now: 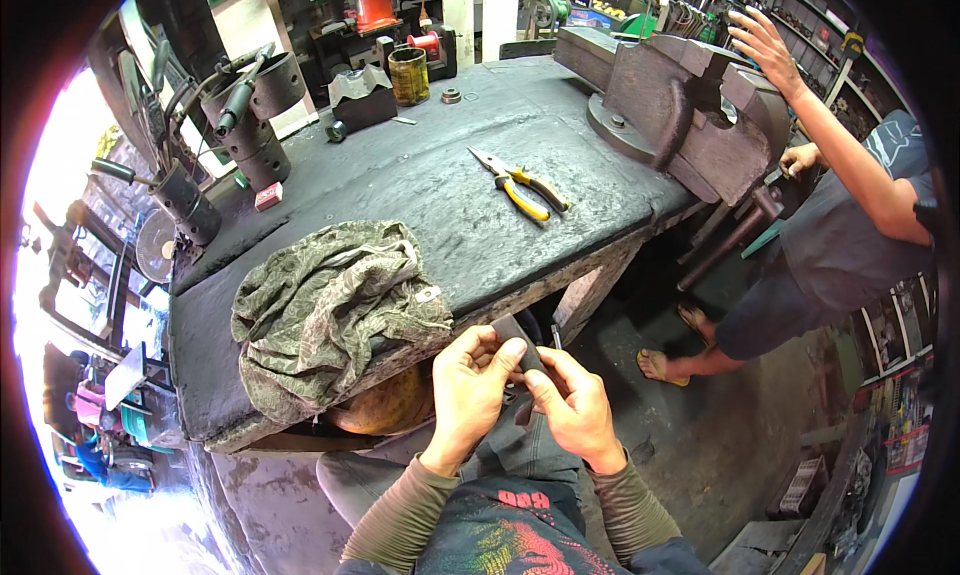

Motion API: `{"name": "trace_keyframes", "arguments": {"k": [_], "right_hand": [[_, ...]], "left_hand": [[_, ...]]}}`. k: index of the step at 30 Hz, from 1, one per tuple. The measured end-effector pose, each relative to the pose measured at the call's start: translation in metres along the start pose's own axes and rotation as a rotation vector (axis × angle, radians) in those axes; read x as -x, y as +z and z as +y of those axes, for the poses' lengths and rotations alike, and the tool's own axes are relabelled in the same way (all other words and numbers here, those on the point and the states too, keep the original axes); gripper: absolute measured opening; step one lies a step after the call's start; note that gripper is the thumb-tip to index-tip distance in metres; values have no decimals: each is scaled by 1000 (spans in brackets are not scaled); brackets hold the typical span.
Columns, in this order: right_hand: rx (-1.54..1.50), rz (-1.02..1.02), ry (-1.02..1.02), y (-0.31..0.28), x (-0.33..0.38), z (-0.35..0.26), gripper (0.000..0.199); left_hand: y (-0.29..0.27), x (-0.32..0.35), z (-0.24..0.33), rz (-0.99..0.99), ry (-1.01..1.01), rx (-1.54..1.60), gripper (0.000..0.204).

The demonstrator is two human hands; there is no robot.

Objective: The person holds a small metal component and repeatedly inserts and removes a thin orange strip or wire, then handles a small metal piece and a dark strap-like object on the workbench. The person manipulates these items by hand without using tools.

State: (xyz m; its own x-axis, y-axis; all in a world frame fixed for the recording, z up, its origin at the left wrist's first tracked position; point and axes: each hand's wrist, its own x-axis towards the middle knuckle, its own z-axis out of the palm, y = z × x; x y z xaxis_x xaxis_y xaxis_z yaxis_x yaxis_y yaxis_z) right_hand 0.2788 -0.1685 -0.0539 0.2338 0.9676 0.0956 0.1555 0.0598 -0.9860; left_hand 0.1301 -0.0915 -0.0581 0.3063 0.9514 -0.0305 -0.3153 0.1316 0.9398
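Note:
My left hand (468,387) and my right hand (580,405) meet in front of the bench's near edge. Both are closed on a dark flat strip (515,335), with the thumbs pressing its near face. A narrow metallic end (556,335) shows beyond my right fingers; its kind is unclear. Left of my hands, a crumpled green patterned cloth (330,310) drapes over the bench edge. Farther off, needle-nose pliers (522,185) with yellow and black handles lie on the dark benchtop (390,190), jaws slightly parted.
A large bench vise (685,110) is mounted at the right. Beside it stands another person (820,225), one hand raised by the vise, the other near its handle (730,235). Metal tool cylinders (255,145), a small red box (268,196) and a glass jar (409,77) stand left and back.

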Motion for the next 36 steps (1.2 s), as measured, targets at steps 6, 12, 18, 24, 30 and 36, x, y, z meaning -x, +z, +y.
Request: {"name": "trace_keyframes", "arguments": {"k": [6,12,18,24,30,36], "right_hand": [[-57,7,126,6,4,6,18],[205,-76,25,13,-5,-9,43],[357,-135,-343,12,-15,-8,52],[155,-184,-140,25,-16,-7,52],[164,-215,-146,40,-20,-16,46],[130,-189,-4,45,-14,-12,45]], "left_hand": [[-4,6,-3,-28,-36,-39,15],[-16,7,2,30,-69,-27,14],[-24,3,3,20,-17,-71,16],[-30,0,1,63,118,-482,27],[-30,-5,-9,148,127,-120,30],[-45,6,-8,132,123,-282,39]]}}
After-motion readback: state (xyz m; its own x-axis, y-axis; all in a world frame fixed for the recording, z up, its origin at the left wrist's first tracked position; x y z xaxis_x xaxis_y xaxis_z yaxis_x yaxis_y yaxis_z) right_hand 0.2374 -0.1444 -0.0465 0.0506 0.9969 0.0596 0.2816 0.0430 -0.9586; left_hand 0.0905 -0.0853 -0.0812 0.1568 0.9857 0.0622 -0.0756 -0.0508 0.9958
